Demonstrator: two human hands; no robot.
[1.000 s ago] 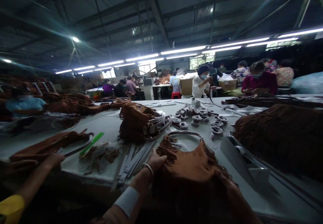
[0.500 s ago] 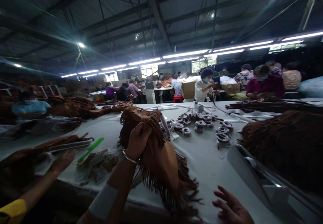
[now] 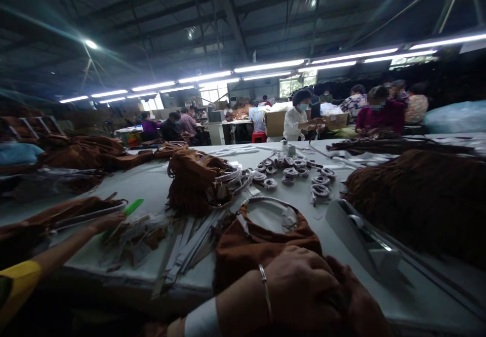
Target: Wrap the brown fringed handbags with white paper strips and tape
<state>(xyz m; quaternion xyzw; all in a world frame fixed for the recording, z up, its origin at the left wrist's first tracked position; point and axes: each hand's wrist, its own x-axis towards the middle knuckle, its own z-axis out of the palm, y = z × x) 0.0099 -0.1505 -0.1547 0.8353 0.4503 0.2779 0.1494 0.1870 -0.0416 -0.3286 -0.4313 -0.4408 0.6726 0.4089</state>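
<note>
A brown suede handbag (image 3: 261,243) lies on the white table in front of me, its wrapped handle looped toward the far side. My left hand (image 3: 299,281), with a bangle at the wrist, is closed over the bag's near right part. Against it, my right hand (image 3: 359,296) is bent at the same edge of the bag, its fingers partly hidden and dim. Just beyond, a pile of brown fringed bags (image 3: 195,180) with wrapped handles rests on the table. Flat grey-white strips (image 3: 190,246) lie left of the handbag.
A co-worker's hand (image 3: 112,221) reaches in from the left at a green tool (image 3: 133,207), near crumpled plastic scraps (image 3: 142,243). Coiled wrapped straps (image 3: 288,172) lie mid-table. On the right stand a grey device (image 3: 347,235) and a large brown fringed heap (image 3: 417,200).
The brown bag has come down from my raised left hand onto the table, handle pointing away. My right hand has joined the left at it. The co-worker's hand has moved to the green tool.
</note>
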